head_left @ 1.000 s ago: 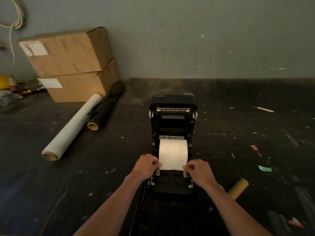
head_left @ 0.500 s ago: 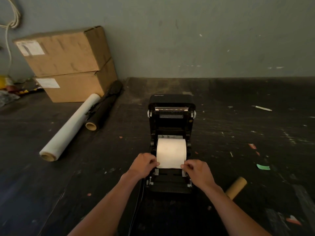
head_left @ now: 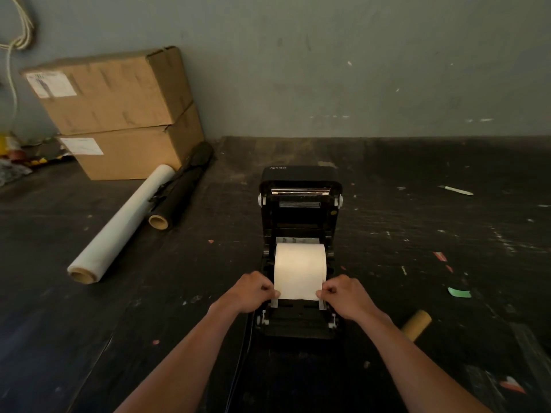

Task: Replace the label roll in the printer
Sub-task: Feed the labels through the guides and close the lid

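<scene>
A black label printer (head_left: 300,210) stands on the dark table with its lid swung up and back. A white label roll (head_left: 299,263) sits in its bay, with the loose end drawn forward over the front guides. My left hand (head_left: 249,292) pinches the left corner of that loose end. My right hand (head_left: 347,295) pinches the right corner. Both hands rest at the printer's front, just above the paper guides. A bare cardboard core (head_left: 416,324) lies on the table to the right of my right forearm.
Two stacked cardboard boxes (head_left: 119,111) stand at the back left against the wall. A white film roll (head_left: 122,225) and a black roll (head_left: 182,189) lie in front of them. Paper scraps, a green one (head_left: 459,292) among them, dot the right side.
The view has shifted slightly. Both hands stay at the corners of the label's loose end with almost no movement.
</scene>
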A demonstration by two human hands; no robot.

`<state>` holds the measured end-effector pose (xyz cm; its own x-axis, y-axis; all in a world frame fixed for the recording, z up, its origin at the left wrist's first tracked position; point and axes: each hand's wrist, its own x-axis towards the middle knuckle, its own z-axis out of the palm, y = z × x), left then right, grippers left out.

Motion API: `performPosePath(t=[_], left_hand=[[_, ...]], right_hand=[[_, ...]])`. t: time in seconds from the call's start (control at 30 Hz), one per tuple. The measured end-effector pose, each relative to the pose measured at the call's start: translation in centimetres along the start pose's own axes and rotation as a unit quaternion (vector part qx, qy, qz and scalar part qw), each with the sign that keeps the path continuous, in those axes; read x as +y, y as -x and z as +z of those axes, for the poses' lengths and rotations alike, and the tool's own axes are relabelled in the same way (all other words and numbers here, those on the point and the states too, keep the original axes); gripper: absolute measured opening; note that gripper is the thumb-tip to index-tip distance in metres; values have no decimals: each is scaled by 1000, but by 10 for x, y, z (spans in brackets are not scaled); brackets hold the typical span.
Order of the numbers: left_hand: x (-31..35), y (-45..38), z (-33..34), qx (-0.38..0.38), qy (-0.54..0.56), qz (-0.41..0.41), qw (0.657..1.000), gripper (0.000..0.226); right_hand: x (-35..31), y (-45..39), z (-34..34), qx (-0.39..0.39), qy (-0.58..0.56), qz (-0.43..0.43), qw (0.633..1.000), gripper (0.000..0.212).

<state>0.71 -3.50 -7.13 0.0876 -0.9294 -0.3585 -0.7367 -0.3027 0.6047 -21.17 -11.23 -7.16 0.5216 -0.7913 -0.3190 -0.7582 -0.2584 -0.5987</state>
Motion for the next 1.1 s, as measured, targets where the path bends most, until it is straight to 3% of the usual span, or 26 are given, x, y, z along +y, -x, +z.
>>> performPosePath(t=[0.37,0.5,0.8,1.1], left_hand=[[-1,0,2,58,34,19,998,27],[0,-1,2,40,23,8,999,20],[2,-7,-6,5,-7,5,1000,30],[2,-12,-10,-25,-23,4,999,21]], right_hand=[[0,-7,-1,-11,-12,34,999,16],[0,-8,-1,-7,-12,38,999,17],[4,-2,4,43,-78,31,996,16],[5,0,4,21,-51,30,998,17]])
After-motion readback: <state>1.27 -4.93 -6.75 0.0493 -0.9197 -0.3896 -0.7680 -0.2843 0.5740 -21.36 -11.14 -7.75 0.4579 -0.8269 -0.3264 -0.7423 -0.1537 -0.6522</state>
